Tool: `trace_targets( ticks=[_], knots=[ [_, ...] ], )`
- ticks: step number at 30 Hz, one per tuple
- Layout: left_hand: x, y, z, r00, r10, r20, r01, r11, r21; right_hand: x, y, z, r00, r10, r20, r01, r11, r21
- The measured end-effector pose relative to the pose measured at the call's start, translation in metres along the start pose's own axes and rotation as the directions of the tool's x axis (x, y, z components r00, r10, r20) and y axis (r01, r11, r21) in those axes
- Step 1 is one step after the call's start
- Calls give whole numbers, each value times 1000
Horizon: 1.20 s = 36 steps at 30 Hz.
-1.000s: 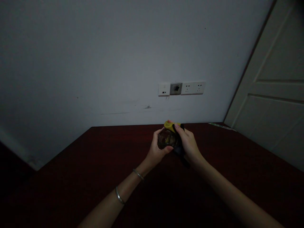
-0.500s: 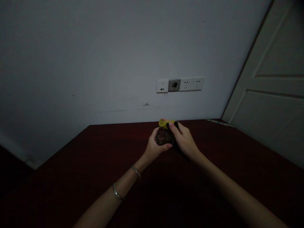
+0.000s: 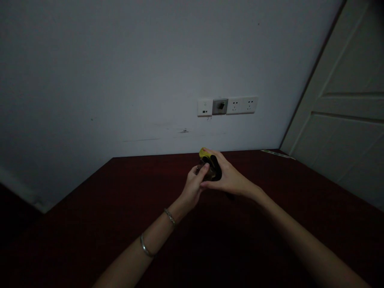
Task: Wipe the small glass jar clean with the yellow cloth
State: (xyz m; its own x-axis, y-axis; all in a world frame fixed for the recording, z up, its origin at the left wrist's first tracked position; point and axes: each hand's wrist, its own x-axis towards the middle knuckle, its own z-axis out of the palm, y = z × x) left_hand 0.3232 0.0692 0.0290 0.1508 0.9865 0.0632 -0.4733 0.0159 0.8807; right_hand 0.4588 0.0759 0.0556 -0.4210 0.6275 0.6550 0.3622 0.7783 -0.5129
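Observation:
My left hand (image 3: pixel 191 187) is closed round a small clear glass (image 3: pixel 198 169), and only part of its side shows between my fingers. Its thumb lies over the front, against the dark part of a yellow-and-black rolled item that looks like cloth (image 3: pixel 205 153). From the right, my right hand (image 3: pixel 234 176) wraps round that rolled item, which presses against the glass. The yellow end sticks out at the top, and the black part runs down inside my palm. Both hands meet just above the dark red tabletop (image 3: pixel 144 188).
A pale wall (image 3: pixel 135 72) rises behind the table's back edge, carrying a row of wall sockets (image 3: pixel 227 106). A panelled door (image 3: pixel 345 108) stands at the right. A thin printed strip (image 3: pixel 277 154) lies along the table's back right corner.
My right hand has turned, its thumb dropping below the glass. My left thumb has come up over the front. The glass has tilted and is now more covered.

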Motion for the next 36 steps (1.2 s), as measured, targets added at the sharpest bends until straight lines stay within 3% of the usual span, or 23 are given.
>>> trace_targets(
  ticks=[4,7,10,15,21,27,36],
  knots=[
    [-1,1,-2,988,-96,117,99,995,-19,0,12,-9,999,18,32,-17,999,-37],
    [0,-1,-10,965,-78,250,92,995,-43,0,11,-18,999,38,34,-37,999,-25],
    [7,-4,-20,934,-46,355,35,999,38,0,7,-28,996,86,28,-87,996,30],
    [15,-6,-23,893,110,436,-185,974,134,1,-1,-34,988,133,80,-147,969,200],
    [10,-3,-22,900,164,404,-251,952,173,3,-8,-31,976,132,174,-171,957,235],
    [9,-8,-22,924,223,311,-271,955,121,3,-12,-30,995,97,38,-100,992,82],
    [1,-8,-11,942,230,243,-248,968,44,3,-19,-26,992,-108,-61,105,994,-41]
  ],
)
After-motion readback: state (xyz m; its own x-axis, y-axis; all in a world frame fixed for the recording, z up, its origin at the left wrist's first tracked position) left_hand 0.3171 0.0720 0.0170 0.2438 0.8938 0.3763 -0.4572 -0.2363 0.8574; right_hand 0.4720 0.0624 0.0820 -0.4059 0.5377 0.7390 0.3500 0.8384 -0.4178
